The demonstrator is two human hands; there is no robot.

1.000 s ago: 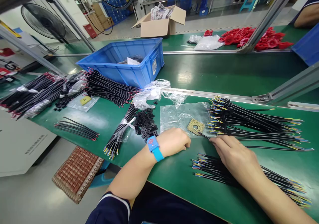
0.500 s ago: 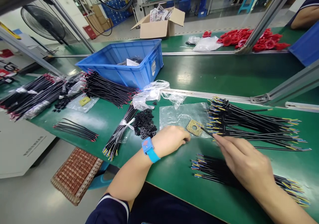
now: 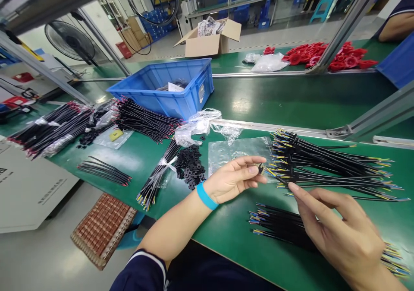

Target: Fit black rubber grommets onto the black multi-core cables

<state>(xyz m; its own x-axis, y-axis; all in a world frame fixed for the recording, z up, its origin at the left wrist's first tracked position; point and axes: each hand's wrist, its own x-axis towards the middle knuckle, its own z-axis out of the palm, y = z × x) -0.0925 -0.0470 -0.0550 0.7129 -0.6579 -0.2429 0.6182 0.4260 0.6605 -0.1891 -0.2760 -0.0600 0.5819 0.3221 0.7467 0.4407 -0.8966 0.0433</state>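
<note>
My left hand [image 3: 237,176] is turned partly palm up, its thumb and fingers closed on a small black part [image 3: 260,168]. To its right my right hand [image 3: 336,222] pinches a black cable [image 3: 277,177] whose yellow and blue wire ends point toward the small part. Beneath my left hand lies a clear plastic bag [image 3: 223,150]; the sponge on it is mostly hidden. A pile of small black parts [image 3: 190,163] sits left of the bag. Black cables with coloured ends [image 3: 326,157] lie behind my right hand, and another bundle [image 3: 278,222] lies partly under it.
A blue bin [image 3: 168,96] stands at the back of the green table [image 3: 226,239]. Red-tipped cables [image 3: 145,120], a tied bundle [image 3: 158,176] and loose thin cables [image 3: 105,171] lie left. A metal rail [image 3: 274,127] crosses behind. At the upper right, a person's arm [image 3: 396,26] shows.
My left hand has lifted and turned from the table beside the sponge, now gripping a small black part. My right hand has moved slightly right, its cable now showing coloured wire ends.
</note>
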